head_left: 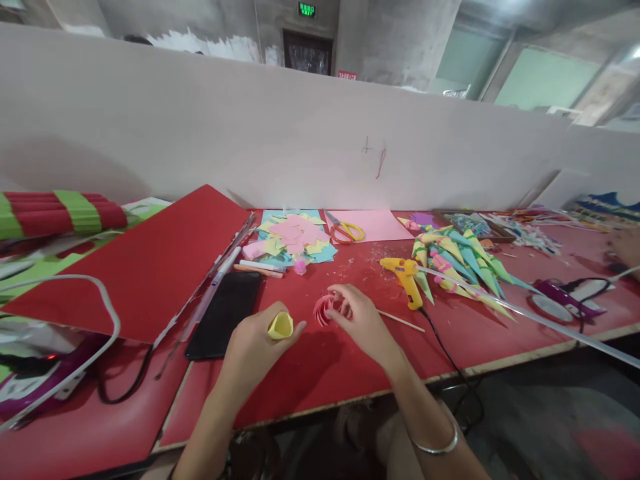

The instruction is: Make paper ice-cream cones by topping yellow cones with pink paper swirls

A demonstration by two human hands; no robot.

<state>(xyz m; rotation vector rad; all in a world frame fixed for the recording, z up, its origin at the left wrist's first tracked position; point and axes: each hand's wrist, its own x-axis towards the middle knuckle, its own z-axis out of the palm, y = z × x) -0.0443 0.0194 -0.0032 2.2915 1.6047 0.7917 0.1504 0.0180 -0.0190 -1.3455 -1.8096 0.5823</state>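
My left hand (255, 343) is wrapped round a rolled yellow paper cone (281, 325), its wide mouth turned up toward me. To its right, my right hand (357, 319) pinches a curled strip of fringed pink-red paper (322, 311) just above the red tabletop. Part of that strip is hidden behind my fingers. A thin wooden stick (403, 321) lies by the back of my right hand. Further right rests a yellow hot glue gun (404, 279) with a long clear glue stick (520, 308) in its rear.
Cut paper pieces (295, 233), scissors (345, 230) and pink paper (385, 225) lie at the back. A black phone (225, 313) and red board (150, 267) are left. Finished paper cones (457, 257) are piled right. Another person's hand (625, 247) shows at the right edge.
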